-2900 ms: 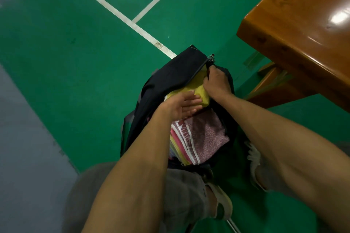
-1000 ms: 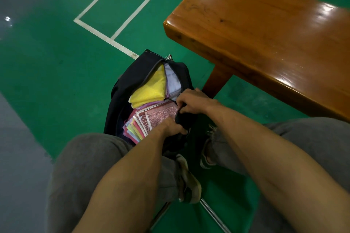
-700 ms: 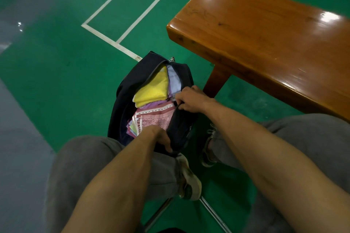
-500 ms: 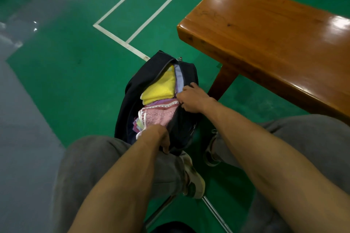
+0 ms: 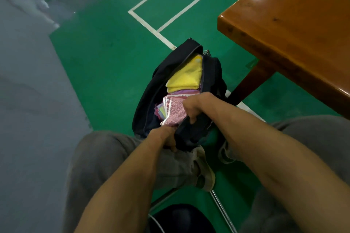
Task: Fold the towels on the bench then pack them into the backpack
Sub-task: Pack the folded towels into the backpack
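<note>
A dark backpack (image 5: 161,81) stands open on the green floor between my knees. Inside it lie folded towels: a yellow towel (image 5: 186,78) at the far end and a pink patterned towel (image 5: 175,111) with white trim nearer me, coloured edges stacked beneath. My right hand (image 5: 195,105) grips the right edge of the backpack's opening. My left hand (image 5: 166,138) is closed on the near lower edge of the backpack, its fingertips hidden behind the fabric. The wooden bench (image 5: 295,30) at the upper right has nothing on its visible top.
White court lines (image 5: 161,32) cross the green floor beyond the backpack. A grey floor strip (image 5: 28,100) runs along the left. My grey-trousered legs and a shoe (image 5: 205,174) frame the backpack. A metal chair leg (image 5: 221,208) and a dark seat edge show below.
My right hand has slid down the backpack's right edge toward me and pulled it over the pink towel. The left hand has stayed at the near edge. The view has shifted left.
</note>
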